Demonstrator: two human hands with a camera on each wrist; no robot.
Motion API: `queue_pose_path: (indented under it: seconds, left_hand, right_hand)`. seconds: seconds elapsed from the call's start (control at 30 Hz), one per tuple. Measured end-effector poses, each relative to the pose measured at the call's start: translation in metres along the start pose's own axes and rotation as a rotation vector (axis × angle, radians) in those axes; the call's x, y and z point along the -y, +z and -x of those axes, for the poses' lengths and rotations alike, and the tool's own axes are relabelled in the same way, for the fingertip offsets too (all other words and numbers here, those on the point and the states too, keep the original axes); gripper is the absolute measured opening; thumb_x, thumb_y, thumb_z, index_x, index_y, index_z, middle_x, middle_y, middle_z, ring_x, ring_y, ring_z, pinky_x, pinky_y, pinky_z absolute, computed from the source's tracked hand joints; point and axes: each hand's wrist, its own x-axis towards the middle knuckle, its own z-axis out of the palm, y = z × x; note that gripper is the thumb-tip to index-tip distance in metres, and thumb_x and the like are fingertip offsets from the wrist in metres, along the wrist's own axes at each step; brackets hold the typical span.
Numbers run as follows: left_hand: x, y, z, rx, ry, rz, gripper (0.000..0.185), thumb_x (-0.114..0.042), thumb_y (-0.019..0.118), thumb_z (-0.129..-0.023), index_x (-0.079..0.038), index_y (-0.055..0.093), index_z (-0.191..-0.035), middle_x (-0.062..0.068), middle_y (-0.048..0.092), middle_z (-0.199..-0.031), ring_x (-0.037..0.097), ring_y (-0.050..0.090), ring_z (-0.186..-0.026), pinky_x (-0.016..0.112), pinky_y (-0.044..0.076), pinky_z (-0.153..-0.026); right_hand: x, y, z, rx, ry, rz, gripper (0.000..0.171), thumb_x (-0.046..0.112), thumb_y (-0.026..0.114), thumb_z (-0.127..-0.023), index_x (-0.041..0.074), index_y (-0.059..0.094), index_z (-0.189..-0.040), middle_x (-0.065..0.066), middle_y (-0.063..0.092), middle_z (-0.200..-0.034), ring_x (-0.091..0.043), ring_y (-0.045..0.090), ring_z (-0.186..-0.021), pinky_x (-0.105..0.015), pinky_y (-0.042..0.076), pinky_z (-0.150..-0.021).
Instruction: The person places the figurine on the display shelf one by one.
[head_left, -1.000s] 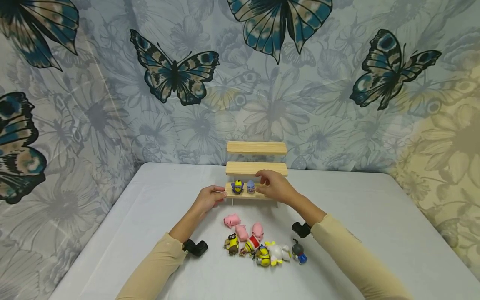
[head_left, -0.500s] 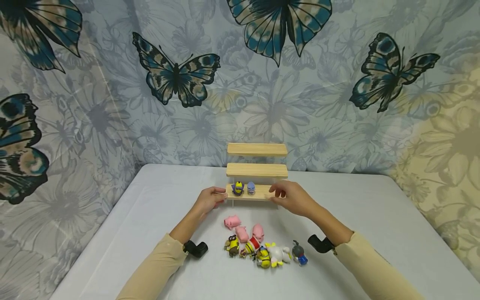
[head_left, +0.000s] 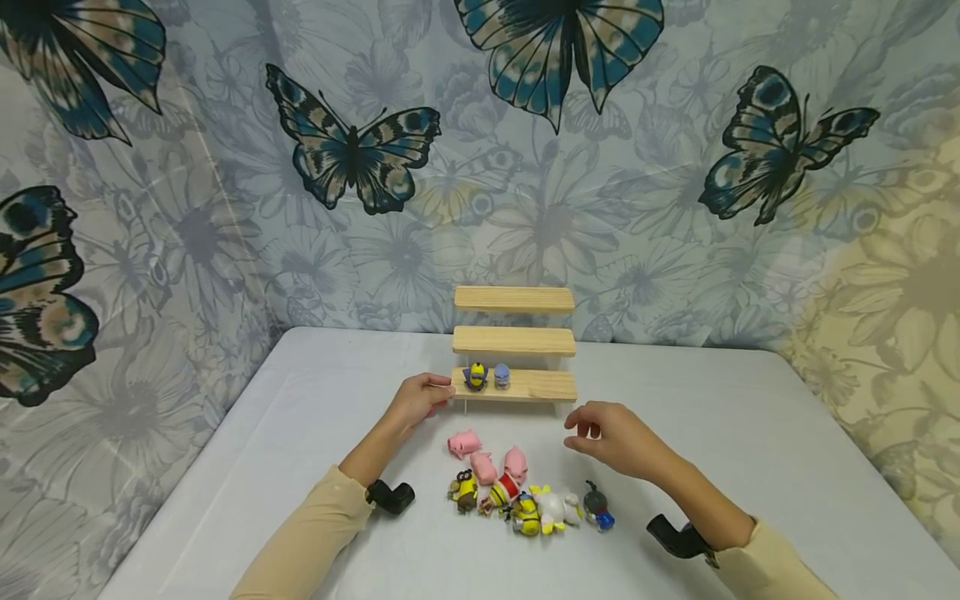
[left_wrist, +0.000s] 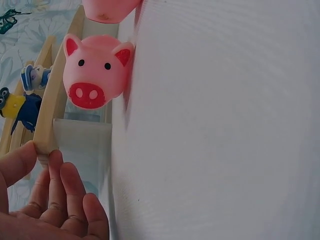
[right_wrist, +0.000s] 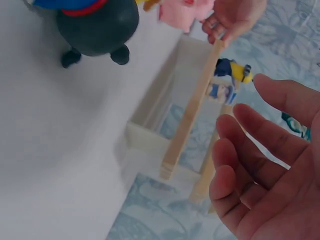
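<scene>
A three-step wooden stand (head_left: 514, 342) is at the back of the white table (head_left: 750, 433). Its lowest step (head_left: 536, 385) carries a yellow minion figure (head_left: 476, 376) and a small blue-white figure (head_left: 502, 376). My left hand (head_left: 435, 390) grips that step's left end, thumb on the wood (left_wrist: 50, 120) and fingers curled beneath. My right hand (head_left: 581, 429) hovers empty over the table, in front of the step's right end, fingers relaxed (right_wrist: 250, 125). In front of the stand is a cluster of toys: pink pigs (head_left: 464, 442), a white figure (head_left: 555, 506) and a dark round figure (head_left: 596, 502).
A butterfly-print cloth (head_left: 345, 150) hangs behind and beside the table. The stand's two upper steps (head_left: 514, 298) hold nothing. The left wrist view shows a pink pig (left_wrist: 97, 70) close by. The dark figure (right_wrist: 97, 25) fills the right wrist view's top.
My right hand has left the lowest step, drawing back toward me and to the right, and now hangs over the table. The left hand and the figures have not moved.
</scene>
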Motion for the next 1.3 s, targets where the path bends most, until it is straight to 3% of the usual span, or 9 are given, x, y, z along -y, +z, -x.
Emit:
queue_pose_path:
  seconds: [0.4,0.63,0.73,1.0,1.17,1.3]
  left_hand:
    - [0.001,0.001,-0.001,0.008,-0.011,0.001,0.029,-0.020,0.068,-0.091,-0.006,0.066,-0.117,0.005,0.069,-0.093,0.012,0.059,-0.081,0.026,0.047,-0.070]
    - [0.001,0.001,-0.002,0.002,-0.009,0.005,0.029,-0.020,0.068,-0.091,-0.007,0.067,-0.117,0.002,0.072,-0.091,0.012,0.063,-0.082,0.026,0.047,-0.069]
    - [0.000,0.002,-0.001,0.000,-0.008,0.004,0.029,-0.020,0.068,-0.091,-0.006,0.067,-0.117,0.002,0.072,-0.091,0.013,0.064,-0.083,0.027,0.047,-0.070]
    - [0.000,0.001,-0.002,0.000,-0.015,-0.003,0.030,-0.022,0.067,-0.092,-0.007,0.066,-0.118,0.005,0.072,-0.097,0.017,0.066,-0.090,0.029,0.048,-0.073]
    - [-0.001,0.000,-0.001,0.000,-0.025,0.003,0.030,-0.020,0.068,-0.091,-0.006,0.066,-0.117,0.004,0.072,-0.095,0.017,0.066,-0.090,0.028,0.048,-0.072]
    - [-0.001,0.000,-0.001,-0.001,-0.029,0.005,0.029,-0.020,0.068,-0.091,-0.006,0.066,-0.117,0.003,0.072,-0.094,0.017,0.066,-0.090,0.027,0.047,-0.071]
  right_hand:
    - [0.003,0.008,0.034,0.081,0.074,0.018,0.022,0.024,0.076,-0.083,0.008,0.070,-0.097,0.010,0.056,-0.076,-0.002,0.045,-0.068,-0.022,0.041,-0.060]
    - [0.002,0.014,0.047,0.175,0.213,-0.015,0.029,0.023,0.080,-0.078,0.011,0.070,-0.101,0.007,0.057,-0.078,-0.009,0.047,-0.069,-0.024,0.039,-0.059]
    - [-0.001,0.018,0.053,0.178,0.219,-0.007,0.033,0.024,0.082,-0.076,0.011,0.069,-0.103,0.007,0.057,-0.079,-0.007,0.046,-0.068,-0.023,0.039,-0.059]
    - [0.003,0.031,0.056,0.133,0.256,0.155,0.033,0.022,0.087,-0.069,0.017,0.070,-0.096,0.010,0.055,-0.080,-0.008,0.048,-0.073,-0.026,0.043,-0.064]
    - [0.004,0.039,0.056,0.096,0.205,0.303,0.034,0.022,0.088,-0.068,0.019,0.068,-0.095,0.010,0.056,-0.084,-0.007,0.052,-0.076,-0.028,0.047,-0.066]
    - [0.006,0.042,0.055,0.079,0.170,0.342,0.035,0.019,0.088,-0.068,0.016,0.067,-0.096,0.007,0.056,-0.084,-0.009,0.052,-0.077,-0.030,0.049,-0.066]
